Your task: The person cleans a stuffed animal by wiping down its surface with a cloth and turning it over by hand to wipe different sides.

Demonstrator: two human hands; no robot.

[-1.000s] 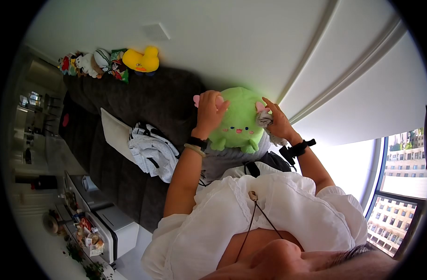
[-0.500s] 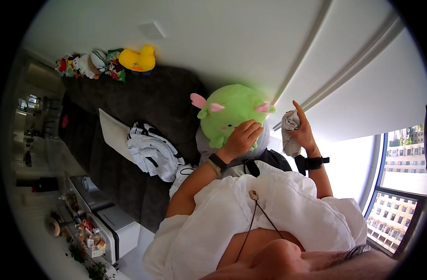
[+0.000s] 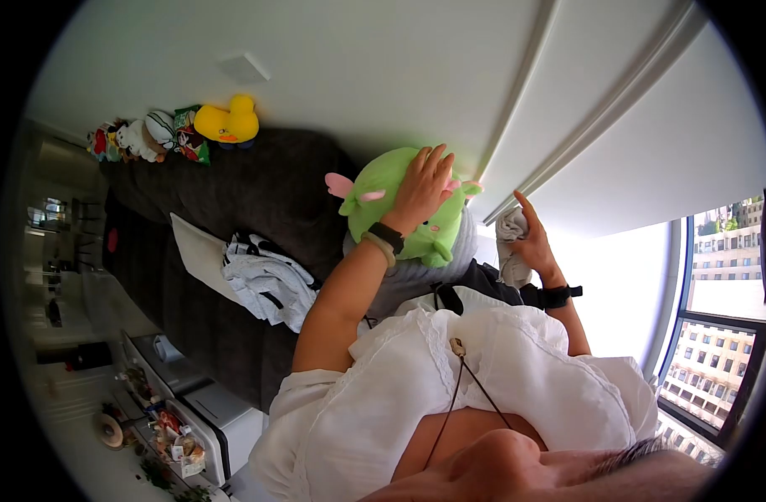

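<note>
A round green plush toy (image 3: pixel 379 180) with pink ears sits on a grey cushion (image 3: pixel 464 247) at the end of the dark sofa. My left hand (image 3: pixel 426 186) lies on the front of the plush with its fingers spread, covering part of its face. To the right, apart from the toy, my right hand (image 3: pixel 533 243) holds a rolled grey-beige cloth (image 3: pixel 513 251) between thumb and palm, one finger stretched up. Dark bands circle both wrists.
The dark sofa (image 3: pixel 257 180) carries a white and black garment (image 3: pixel 270 289) and a pale cushion (image 3: pixel 200 255). Along its back stand a yellow duck plush (image 3: pixel 228 124) and several other toys. A wall and white curtain (image 3: pixel 617 192) rise beyond, with a window at the right.
My left hand went from the toy's ear down across its face, then up its front. My right hand moved off the toy to the right with the cloth. The view has shifted slightly.
</note>
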